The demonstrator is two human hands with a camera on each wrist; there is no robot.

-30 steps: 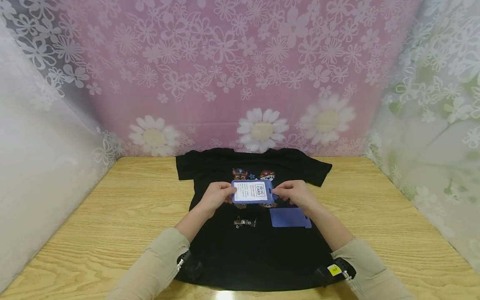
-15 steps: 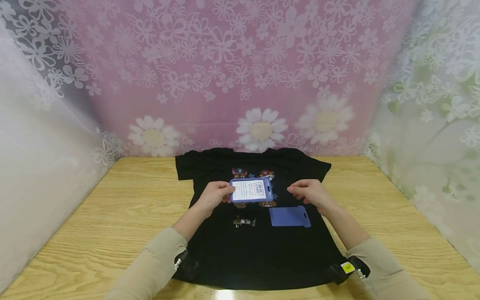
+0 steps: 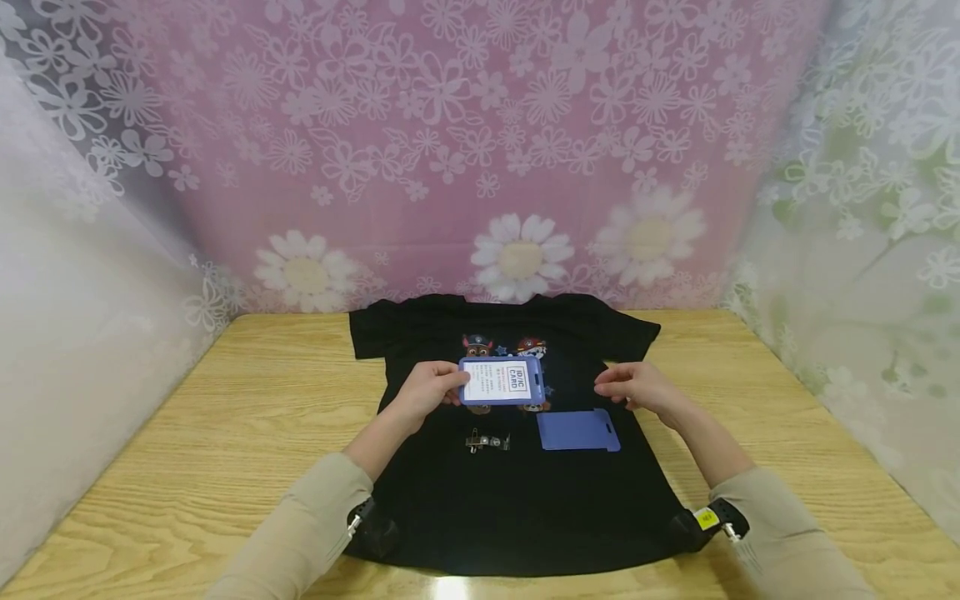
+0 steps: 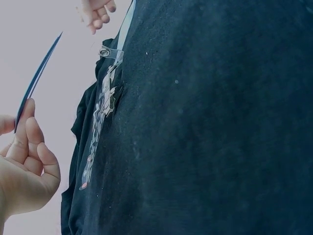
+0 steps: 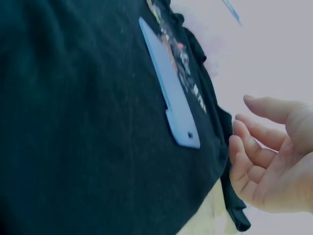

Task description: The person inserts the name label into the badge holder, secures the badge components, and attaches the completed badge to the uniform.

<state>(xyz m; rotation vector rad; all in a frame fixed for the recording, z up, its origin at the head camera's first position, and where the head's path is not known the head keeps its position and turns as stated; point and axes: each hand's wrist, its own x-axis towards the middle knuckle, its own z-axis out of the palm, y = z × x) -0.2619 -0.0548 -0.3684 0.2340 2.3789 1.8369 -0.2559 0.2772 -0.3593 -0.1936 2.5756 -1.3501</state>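
My left hand [image 3: 427,390] pinches the left end of a blue badge holder [image 3: 504,381] above the shirt, thumb on top. A white card printed "ID/IC CARD" shows in it; its slotted end points right. The left wrist view has this holder [image 4: 38,78] edge-on. To its right, my right hand [image 3: 636,387] hovers apart with loosely bent fingers; nothing shows between thumb and fingers [image 5: 252,142] in the right wrist view. Below that hand a flat blue badge cover [image 3: 578,431] with a slot lies on the black T-shirt [image 3: 510,512].
A metal badge clip [image 3: 487,442] with a pin and a clear snap strap lies on the shirt, left of the cover. The shirt is spread over a wooden table [image 3: 225,433]. Behind stands a pink flowered curtain [image 3: 480,150], with pale curtains at both sides.
My right hand has let go of the badge holder's slotted end and moved away to the right. The left hand still holds the holder at nearly the same place.
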